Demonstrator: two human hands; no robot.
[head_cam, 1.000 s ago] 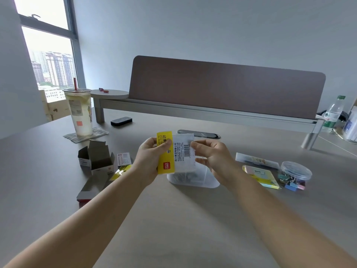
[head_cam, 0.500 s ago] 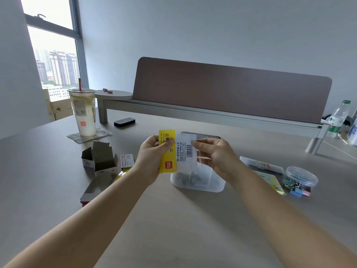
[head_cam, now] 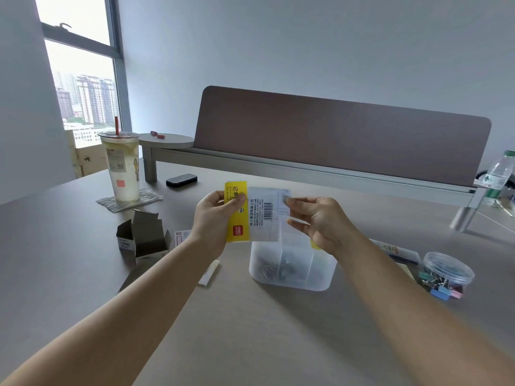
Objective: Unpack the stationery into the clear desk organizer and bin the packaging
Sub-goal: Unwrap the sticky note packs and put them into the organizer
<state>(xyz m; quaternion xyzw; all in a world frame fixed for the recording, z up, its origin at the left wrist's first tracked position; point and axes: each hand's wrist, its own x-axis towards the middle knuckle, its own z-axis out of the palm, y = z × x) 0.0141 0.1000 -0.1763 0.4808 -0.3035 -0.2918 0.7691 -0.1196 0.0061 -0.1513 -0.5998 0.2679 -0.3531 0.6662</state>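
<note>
I hold a flat yellow-and-white sticky-note packet (head_cam: 259, 215) upright above the table, its barcode side facing me. My left hand (head_cam: 213, 221) pinches its yellow left edge. My right hand (head_cam: 320, 221) pinches the clear wrapper at the packet's right edge. Directly below stands the clear desk organizer (head_cam: 317, 280), with dividers and metal clips lying in its left compartments. An opened cardboard box (head_cam: 145, 240) and a flattened one lie to the left.
A lidded drink cup (head_cam: 121, 165) stands on a coaster at the far left, with a black eraser (head_cam: 181, 180) behind. At the right sit a round tub of binder clips (head_cam: 447, 270), more packets (head_cam: 395, 250) and a water bottle (head_cam: 500, 174). A raised shelf and brown divider panel cross the back.
My head has moved closer and the view has shifted. My right hand has pulled a little to the right along the packet's clear wrapper; the left hand keeps its hold.
</note>
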